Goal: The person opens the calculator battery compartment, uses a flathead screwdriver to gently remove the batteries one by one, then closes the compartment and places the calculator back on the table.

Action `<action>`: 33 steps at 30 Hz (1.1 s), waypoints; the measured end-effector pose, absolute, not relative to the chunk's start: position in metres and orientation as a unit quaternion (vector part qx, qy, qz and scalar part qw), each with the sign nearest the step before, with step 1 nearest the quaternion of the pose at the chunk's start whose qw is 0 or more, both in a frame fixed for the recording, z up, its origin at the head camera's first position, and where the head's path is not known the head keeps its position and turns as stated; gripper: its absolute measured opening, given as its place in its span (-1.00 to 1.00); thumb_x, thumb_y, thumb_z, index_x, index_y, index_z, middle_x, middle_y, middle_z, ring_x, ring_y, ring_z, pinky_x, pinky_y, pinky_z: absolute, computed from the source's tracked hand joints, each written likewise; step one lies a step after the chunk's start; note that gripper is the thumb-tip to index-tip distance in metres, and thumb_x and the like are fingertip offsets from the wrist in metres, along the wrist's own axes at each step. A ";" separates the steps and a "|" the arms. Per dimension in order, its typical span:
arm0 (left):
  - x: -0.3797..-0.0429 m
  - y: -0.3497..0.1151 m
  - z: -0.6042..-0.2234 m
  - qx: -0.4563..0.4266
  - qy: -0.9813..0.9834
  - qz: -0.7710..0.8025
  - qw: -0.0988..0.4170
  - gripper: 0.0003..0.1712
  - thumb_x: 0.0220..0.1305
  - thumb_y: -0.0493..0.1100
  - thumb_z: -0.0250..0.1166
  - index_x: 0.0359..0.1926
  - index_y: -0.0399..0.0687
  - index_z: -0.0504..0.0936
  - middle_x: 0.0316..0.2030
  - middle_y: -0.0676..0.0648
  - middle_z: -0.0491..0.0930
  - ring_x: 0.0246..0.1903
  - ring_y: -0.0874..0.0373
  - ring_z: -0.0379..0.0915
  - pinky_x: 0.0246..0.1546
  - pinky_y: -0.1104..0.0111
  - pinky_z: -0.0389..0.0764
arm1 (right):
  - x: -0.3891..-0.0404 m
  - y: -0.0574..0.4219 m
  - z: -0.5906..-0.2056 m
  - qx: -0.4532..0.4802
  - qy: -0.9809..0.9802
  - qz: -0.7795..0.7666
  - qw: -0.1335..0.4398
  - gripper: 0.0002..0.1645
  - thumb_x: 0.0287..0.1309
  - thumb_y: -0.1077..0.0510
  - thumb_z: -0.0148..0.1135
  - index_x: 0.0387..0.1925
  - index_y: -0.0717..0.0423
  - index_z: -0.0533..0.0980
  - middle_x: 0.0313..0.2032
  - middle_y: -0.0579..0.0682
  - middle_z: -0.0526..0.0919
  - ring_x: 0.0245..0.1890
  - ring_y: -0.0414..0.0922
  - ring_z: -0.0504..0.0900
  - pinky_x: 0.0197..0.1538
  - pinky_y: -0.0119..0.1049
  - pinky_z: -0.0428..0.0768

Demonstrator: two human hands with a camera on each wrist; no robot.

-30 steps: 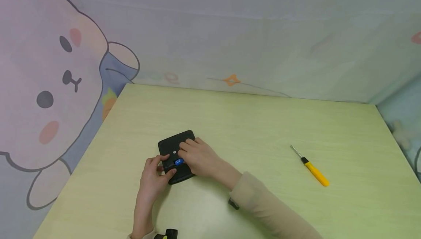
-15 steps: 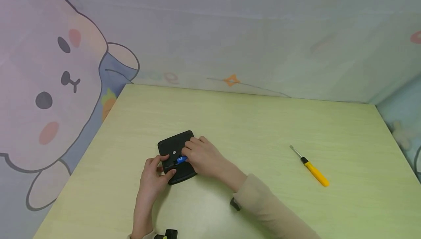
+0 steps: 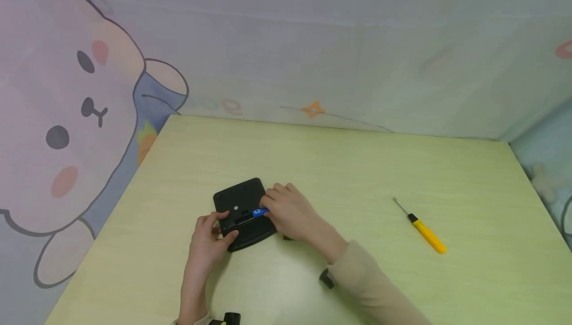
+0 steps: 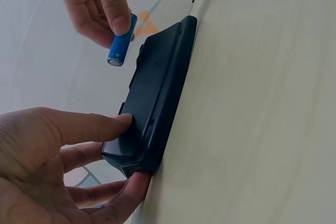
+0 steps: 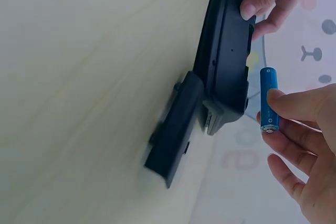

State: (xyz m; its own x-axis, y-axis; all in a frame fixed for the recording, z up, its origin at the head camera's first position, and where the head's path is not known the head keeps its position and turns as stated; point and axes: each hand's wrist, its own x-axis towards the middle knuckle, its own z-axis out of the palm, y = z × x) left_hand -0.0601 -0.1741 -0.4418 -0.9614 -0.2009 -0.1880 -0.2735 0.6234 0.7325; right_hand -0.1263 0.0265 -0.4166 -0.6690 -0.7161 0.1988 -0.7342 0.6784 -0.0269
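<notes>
A flat black device (image 3: 239,196), perhaps a calculator, lies back up on the table, with a long battery slot (image 3: 243,219) uncovered. My left hand (image 3: 210,238) grips its left edge, thumb on top; in the left wrist view a finger (image 4: 137,184) reaches under the corner. Between thumb and fingers, my right hand (image 3: 290,210) pinches a blue battery (image 5: 268,100). The wrist views show this battery held above the device, apart from it. Beside the device lies a black battery cover (image 5: 176,129), mostly hidden by the right hand in the head view.
A screwdriver with a yellow handle (image 3: 429,234) lies on the right part of the pale wooden table (image 3: 339,166). Behind the table hangs a printed cloth (image 3: 357,66) with a cartoon animal at the left.
The right hand has moved right with the battery, away from the slot. More of the slot shows, and a bit of the cover has come into view. The left hand has stayed put.
</notes>
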 end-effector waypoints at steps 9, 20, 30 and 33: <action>-0.060 -0.174 -0.443 -0.130 0.899 0.417 0.040 -0.43 0.12 -0.25 0.37 0.20 -0.12 0.49 0.10 -0.27 0.35 -0.02 -0.15 0.49 -0.14 0.25 0.45 | -0.128 0.049 -0.425 0.363 -0.920 0.120 0.081 -0.93 0.15 0.12 0.30 -0.29 -0.05 0.60 -0.30 -0.17 0.64 -0.28 -0.18 0.47 -0.19 -0.34 0.37; -0.061 -0.175 -0.445 -0.128 0.901 0.413 0.037 -0.43 0.12 -0.25 0.37 0.20 -0.13 0.49 0.10 -0.28 0.36 -0.03 -0.15 0.49 -0.12 0.19 0.49 | -0.127 0.079 -0.432 0.304 -0.936 0.166 0.068 -0.92 0.07 0.16 0.37 -0.36 -0.01 0.61 -0.37 -0.15 0.63 -0.33 -0.18 0.43 -0.22 -0.35 0.34; -0.061 -0.175 -0.445 -0.129 0.900 0.415 0.038 -0.43 0.13 -0.25 0.37 0.20 -0.13 0.49 0.11 -0.27 0.35 -0.03 -0.14 0.49 -0.11 0.21 0.49 | -0.124 0.099 -0.433 0.242 -0.948 0.203 0.029 -0.92 0.05 0.18 0.38 -0.36 0.02 0.63 -0.37 -0.13 0.66 -0.35 -0.16 0.46 -0.16 -0.22 0.46; -0.061 -0.176 -0.445 -0.130 0.899 0.416 0.035 -0.43 0.12 -0.25 0.37 0.19 -0.13 0.49 0.10 -0.27 0.36 -0.04 -0.14 0.49 -0.12 0.23 0.49 | -0.124 0.108 -0.431 0.223 -0.950 0.216 0.032 -0.92 0.05 0.20 0.38 -0.36 0.05 0.64 -0.37 -0.11 0.67 -0.33 -0.14 0.50 -0.15 -0.18 0.49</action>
